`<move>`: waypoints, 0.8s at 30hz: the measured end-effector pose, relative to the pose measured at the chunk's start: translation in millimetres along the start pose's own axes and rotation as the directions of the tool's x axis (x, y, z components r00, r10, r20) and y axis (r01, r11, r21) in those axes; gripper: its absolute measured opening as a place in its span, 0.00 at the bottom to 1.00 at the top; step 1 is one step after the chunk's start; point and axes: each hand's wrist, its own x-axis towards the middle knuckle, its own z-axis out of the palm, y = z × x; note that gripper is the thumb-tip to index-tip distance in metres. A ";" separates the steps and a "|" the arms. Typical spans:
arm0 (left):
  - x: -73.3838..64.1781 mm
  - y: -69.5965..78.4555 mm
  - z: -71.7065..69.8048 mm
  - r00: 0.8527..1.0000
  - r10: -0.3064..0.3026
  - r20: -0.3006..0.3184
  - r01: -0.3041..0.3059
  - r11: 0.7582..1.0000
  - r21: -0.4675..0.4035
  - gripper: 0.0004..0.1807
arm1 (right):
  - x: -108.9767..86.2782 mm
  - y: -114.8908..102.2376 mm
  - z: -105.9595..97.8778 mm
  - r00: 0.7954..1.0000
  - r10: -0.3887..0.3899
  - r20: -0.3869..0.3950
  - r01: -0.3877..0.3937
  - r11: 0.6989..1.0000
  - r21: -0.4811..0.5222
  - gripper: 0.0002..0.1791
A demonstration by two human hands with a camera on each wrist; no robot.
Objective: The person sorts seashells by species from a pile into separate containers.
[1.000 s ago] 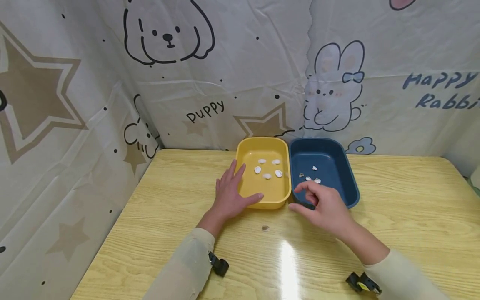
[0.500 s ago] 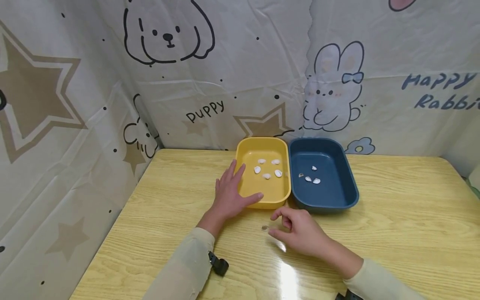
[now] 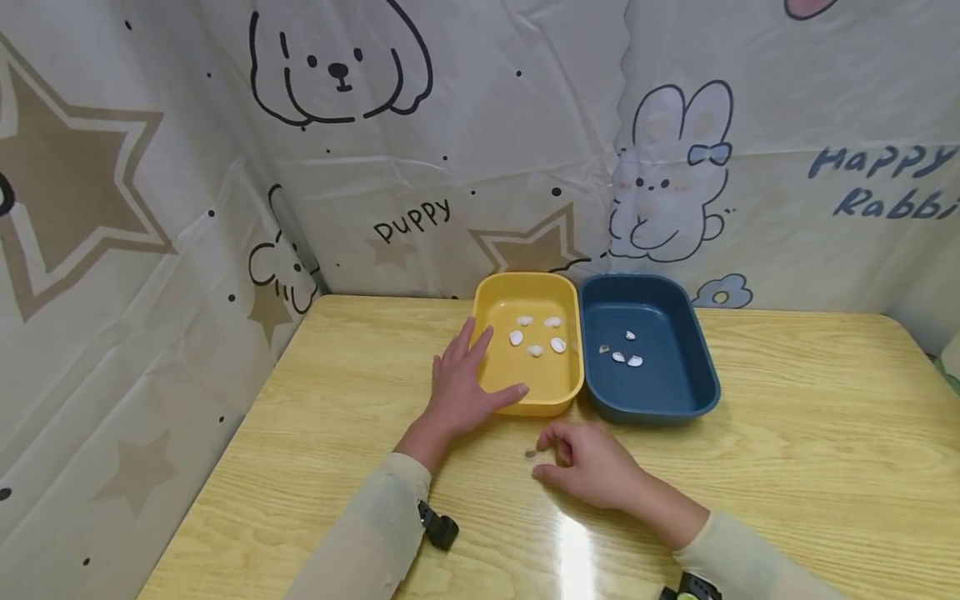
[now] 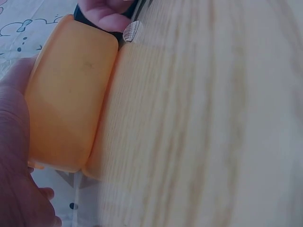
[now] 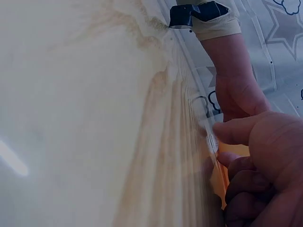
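Observation:
My left hand (image 3: 467,388) lies spread against the left side of a yellow bin (image 3: 528,403), its thumb over the front rim. Several white seashells sit inside that bin. In front of it on the table is a small ribbed seashell (image 3: 531,454), seen larger in the left wrist view as a pale, striped shell (image 4: 131,31). My right hand (image 3: 588,467) is right beside this shell, index finger bent and thumb apart from it, the other fingers curled in. In the right wrist view, the fingertips (image 5: 226,130) come right up to the shell (image 5: 212,143).
A dark blue bin (image 3: 678,400) stands against the yellow bin's right side, holding several small shells (image 3: 635,361). Both stand at the back edge of the wooden table (image 3: 360,358). A printed cloth (image 3: 525,150) hangs behind and along the left.
My right hand has moved from over the blue bin's front down and left to the shell on the table. The left hand has stayed on the yellow bin.

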 end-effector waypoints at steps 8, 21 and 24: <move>-1.0 -1.3 1.9 1.000 -0.006 -0.006 0.006 1.000 -0.008 0.57 | -5.2 -5.6 9.6 0.996 -0.056 0.068 0.055 0.998 0.023 0.08; -0.1 -2.9 2.0 1.000 -0.006 -0.006 0.006 1.000 0.000 0.57 | 12.6 1.1 7.4 0.984 -0.153 0.089 0.152 0.988 0.010 0.11; 0.4 -3.1 2.6 1.000 -0.005 -0.009 0.004 1.000 -0.007 0.57 | 17.5 0.3 6.8 0.979 -0.161 0.128 0.162 0.987 0.001 0.10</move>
